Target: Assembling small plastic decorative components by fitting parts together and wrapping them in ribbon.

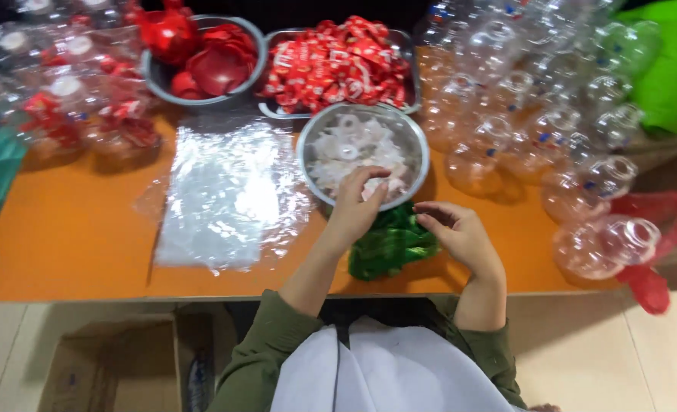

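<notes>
Crinkled clear plastic bags (228, 194) lie glossy at my nine o'clock on the orange table (64, 236). My left hand (356, 204) reaches to twelve o'clock over the rim of the round steel bowl (419, 145), fingers curled together on a white plastic ring (374, 188) from the pale heap inside. Beneath my wrists sits a shiny green bundle (388, 246). My right hand (461, 233) hovers at one o'clock, fingers loosely apart, holding nothing. Clear bottles (537, 114) crowd two o'clock.
</notes>
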